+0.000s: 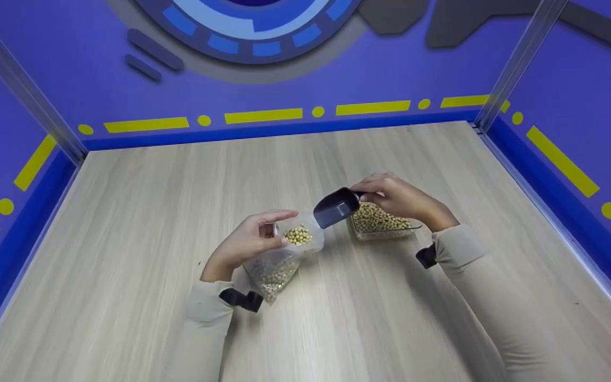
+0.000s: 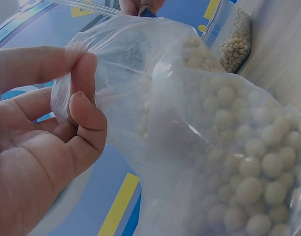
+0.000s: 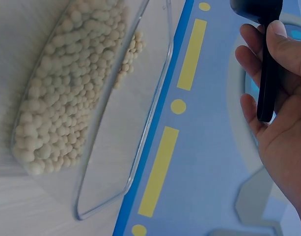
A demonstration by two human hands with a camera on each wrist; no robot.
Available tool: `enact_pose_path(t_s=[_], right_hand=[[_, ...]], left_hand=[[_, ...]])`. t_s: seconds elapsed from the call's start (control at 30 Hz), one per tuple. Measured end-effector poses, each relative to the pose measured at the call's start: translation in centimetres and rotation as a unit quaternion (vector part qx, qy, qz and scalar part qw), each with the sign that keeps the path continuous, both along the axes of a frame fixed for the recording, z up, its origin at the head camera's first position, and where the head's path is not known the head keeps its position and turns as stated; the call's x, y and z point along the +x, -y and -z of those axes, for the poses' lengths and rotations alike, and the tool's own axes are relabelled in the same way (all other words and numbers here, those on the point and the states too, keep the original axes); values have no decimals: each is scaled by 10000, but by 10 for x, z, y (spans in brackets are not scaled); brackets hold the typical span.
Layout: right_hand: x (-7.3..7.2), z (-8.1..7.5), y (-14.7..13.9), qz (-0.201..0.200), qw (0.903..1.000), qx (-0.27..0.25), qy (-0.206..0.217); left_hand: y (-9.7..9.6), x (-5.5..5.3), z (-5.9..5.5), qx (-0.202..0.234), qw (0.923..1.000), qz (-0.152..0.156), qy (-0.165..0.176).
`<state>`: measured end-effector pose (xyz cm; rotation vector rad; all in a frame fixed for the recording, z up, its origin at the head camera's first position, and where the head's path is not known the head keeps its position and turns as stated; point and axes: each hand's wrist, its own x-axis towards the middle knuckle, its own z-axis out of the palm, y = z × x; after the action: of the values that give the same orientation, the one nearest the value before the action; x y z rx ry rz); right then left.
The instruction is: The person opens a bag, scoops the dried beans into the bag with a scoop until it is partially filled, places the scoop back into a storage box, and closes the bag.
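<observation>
My left hand point(image 1: 247, 241) pinches the rim of a clear plastic bag point(image 1: 305, 252), whose mouth is spread apart. Round, pale yellow beans, like soybeans point(image 1: 298, 235), lie inside it; in the left wrist view they fill the bag's lower part point(image 2: 248, 177). My right hand point(image 1: 403, 199) grips a black scoop point(image 1: 336, 207) by its handle, fingers and thumb curled round it in the right wrist view. The scoop's lip is at the right edge of the bag's mouth, and its visible bowl holds no beans. Under the right hand stands a clear rectangular container point(image 1: 385, 234) of the same beans.
The bag and container are on a light wood-grain table point(image 1: 141, 254). Blue panels point(image 1: 263, 101) with yellow markings enclose its back and sides, with metal posts point(image 1: 517, 58) at the corners. A dark device is strapped at each wrist.
</observation>
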<state>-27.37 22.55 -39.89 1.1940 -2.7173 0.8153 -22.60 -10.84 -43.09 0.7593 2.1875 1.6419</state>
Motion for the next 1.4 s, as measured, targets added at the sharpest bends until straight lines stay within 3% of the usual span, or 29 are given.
enact_pose_path(t_s=[0.43,0.67,1.1,1.4], right_hand=[[0,13,-21,213,9997,-64,129],[1,19,-33,404,9980,-116,465],[-1,34,-55,557,9976,-229,338],[1,35,-65,819,9942,-271,637]], left_hand=[[0,0,0,1,10000,55,4],[1,-1,3,-47,10000,26,79],[1,-1,2,-20,9999,67,78],[1,-1,2,23,9998,112,136]])
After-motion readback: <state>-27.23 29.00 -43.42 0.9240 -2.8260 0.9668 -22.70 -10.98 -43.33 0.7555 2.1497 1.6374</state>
